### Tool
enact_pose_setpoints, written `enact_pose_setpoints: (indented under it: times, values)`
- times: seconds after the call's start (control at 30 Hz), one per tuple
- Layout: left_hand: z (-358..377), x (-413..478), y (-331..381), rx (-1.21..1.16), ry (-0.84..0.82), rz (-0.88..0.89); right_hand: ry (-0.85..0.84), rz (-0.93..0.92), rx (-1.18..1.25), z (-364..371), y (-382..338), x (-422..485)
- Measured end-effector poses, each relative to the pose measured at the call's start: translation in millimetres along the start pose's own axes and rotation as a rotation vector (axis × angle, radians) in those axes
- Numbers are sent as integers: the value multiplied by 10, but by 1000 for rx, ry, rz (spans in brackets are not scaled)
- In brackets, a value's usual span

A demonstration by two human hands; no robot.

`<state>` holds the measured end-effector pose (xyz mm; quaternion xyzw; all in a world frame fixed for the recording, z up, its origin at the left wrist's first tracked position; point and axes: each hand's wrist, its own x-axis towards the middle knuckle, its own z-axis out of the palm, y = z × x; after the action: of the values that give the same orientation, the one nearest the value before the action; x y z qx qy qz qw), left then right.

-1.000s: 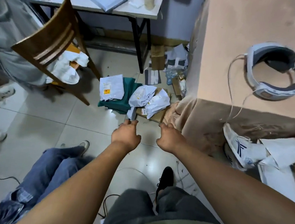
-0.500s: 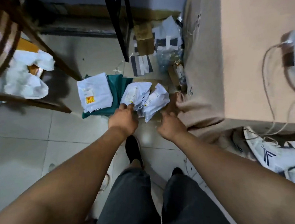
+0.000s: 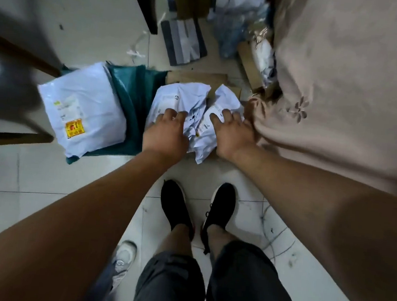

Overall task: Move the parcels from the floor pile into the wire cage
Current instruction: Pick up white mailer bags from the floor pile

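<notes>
Two crumpled white poly parcels lie side by side on flat cardboard [image 3: 195, 78] on the floor. My left hand [image 3: 165, 133] is on the left parcel [image 3: 176, 95], its fingers curled into the plastic. Fingers apart, my right hand [image 3: 233, 134] lies flat on the right parcel [image 3: 225, 97]. A larger white parcel [image 3: 83, 106] with a yellow sticker lies to the left on a dark green bag [image 3: 130, 96]. No wire cage is in view.
A beige cloth [image 3: 342, 91] hangs over a table at the right, touching the pile. Behind are a grey striped parcel [image 3: 183, 41], cartons, plastic wrap and a black table leg [image 3: 145, 4]. Wooden chair legs [image 3: 21, 55] stand left. My black shoes [image 3: 175, 208] and another person's white shoe [image 3: 123, 256] are below.
I have bent down and the view has dropped close to the floor. Both hands moved forward from short of the pile onto the two crumpled white parcels.
</notes>
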<state>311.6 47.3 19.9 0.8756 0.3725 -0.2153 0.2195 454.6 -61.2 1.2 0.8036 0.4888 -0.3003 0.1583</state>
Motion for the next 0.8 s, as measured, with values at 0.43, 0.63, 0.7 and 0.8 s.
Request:
enact_pose_setpoints:
  times: [0.43,0.63,0.7,0.8]
  values:
    - [809,877,-80,-78,125,120,-55,-103,-258,682,143,1143]
    - [1141,970,183,35,-11,152,11,-126,-254,756,330,1348]
    - [1263,1014,227,145,-27,141,17,-143,-220,805,365,1327]
    - [1407,1079,274,271,-1,102,28,-137,-239,884,416,1254]
